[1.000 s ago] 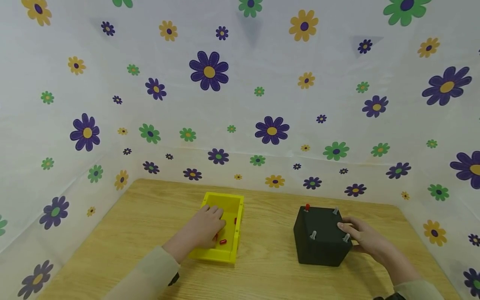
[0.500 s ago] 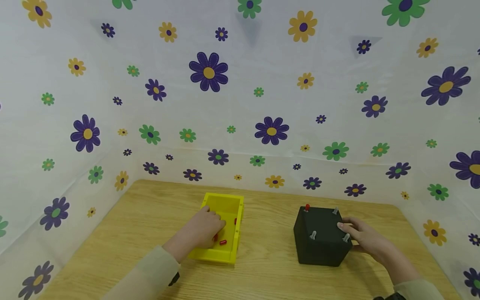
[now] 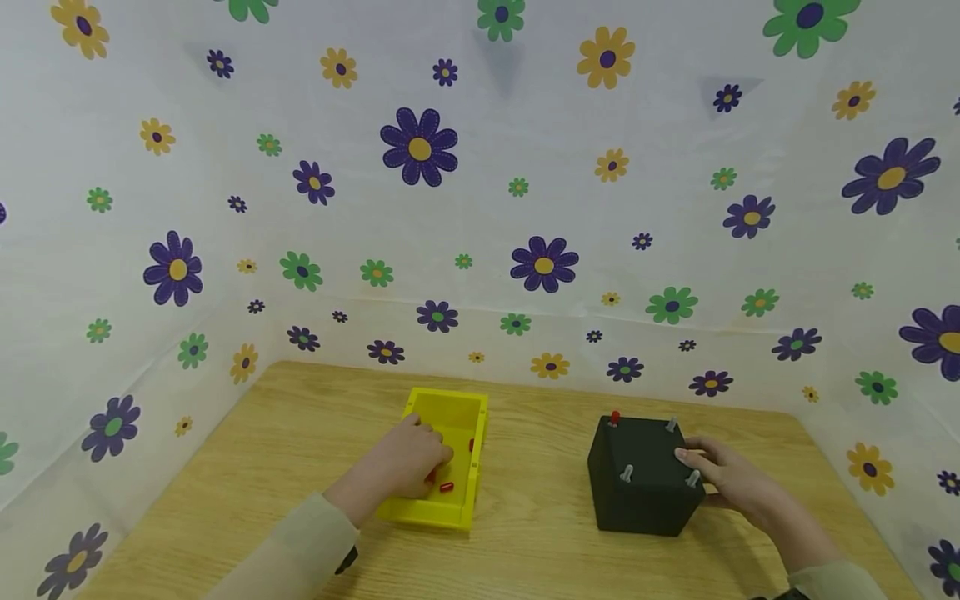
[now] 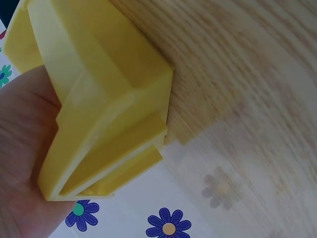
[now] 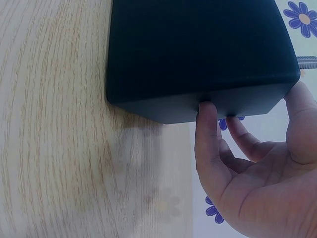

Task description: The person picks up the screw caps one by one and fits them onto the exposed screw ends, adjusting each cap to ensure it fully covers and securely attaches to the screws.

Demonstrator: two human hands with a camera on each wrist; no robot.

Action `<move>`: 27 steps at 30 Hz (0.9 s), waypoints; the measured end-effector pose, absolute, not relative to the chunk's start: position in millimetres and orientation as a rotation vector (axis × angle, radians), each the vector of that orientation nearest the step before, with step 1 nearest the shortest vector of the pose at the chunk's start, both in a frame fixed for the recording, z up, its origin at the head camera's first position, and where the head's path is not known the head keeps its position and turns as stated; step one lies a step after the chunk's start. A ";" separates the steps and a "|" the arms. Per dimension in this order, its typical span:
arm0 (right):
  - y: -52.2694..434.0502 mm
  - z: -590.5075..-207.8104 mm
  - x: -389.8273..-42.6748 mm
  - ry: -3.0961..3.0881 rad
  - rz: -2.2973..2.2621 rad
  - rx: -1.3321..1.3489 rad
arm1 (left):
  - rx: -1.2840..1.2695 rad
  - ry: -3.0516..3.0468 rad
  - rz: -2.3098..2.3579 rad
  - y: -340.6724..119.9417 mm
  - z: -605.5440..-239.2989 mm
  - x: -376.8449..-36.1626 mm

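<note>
Left hand [image 3: 405, 463] is inside the yellow tray [image 3: 457, 398], lower centre-left of the head view, palm down, fingers [image 3: 435, 450] curled over the tray floor. Small red pieces [image 3: 446, 486] lie loose in the tray just beside the fingertips; one seems to sit right under them, but the hand covers it, so can't tell if it's pinched or only touched. Left wrist view shows only the tray's outer wall [image 4: 106, 124] against the palm [image 4: 22, 163], fingers out of sight.

Right hand [image 3: 731, 477] is on the right side of the black cube [image 3: 641, 492], lower right of the head view. Fingers [image 5: 208, 131] spread, tips pressed flat against the cube's side wall [image 5: 198, 44], thumb up at the top edge near a grey bolt [image 3: 693, 478]. Not wrapped around it.

Cube stands on the wooden surface [image 3: 285, 433], well apart from the tray. Four pegs stick out of its top: three grey bolts, one red-capped [image 3: 615, 416] at the far left corner.

Flower-print sheet [image 3: 480, 208] covers the upper frame and both sides.
</note>
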State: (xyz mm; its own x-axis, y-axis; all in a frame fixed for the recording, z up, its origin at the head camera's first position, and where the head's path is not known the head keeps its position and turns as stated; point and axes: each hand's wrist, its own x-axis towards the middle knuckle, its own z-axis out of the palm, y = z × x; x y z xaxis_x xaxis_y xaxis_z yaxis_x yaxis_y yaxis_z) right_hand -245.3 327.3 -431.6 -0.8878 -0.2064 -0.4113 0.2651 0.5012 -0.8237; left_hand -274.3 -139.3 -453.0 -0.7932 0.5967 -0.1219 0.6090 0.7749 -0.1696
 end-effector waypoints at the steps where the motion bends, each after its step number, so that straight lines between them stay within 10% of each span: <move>1: 327.4 -431.9 -245.2 2.286 -1.369 0.049 | 0.986 2.903 -0.316 -139.2 -453.4 -274.3; 27: 329.0 -435.0 -247.1 2.296 -1.363 0.036 | 1.021 2.906 -0.148 -142.6 -444.3 -281.6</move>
State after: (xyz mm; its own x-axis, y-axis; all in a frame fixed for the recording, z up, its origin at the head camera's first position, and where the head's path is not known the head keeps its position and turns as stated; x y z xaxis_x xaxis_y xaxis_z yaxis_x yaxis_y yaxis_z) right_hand -247.1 329.0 -435.0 -0.8906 -0.2096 -0.4036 0.2540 0.5068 -0.8238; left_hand -281.6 -142.6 -444.3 -0.7794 0.6206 -0.0862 0.6262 0.7764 -0.0714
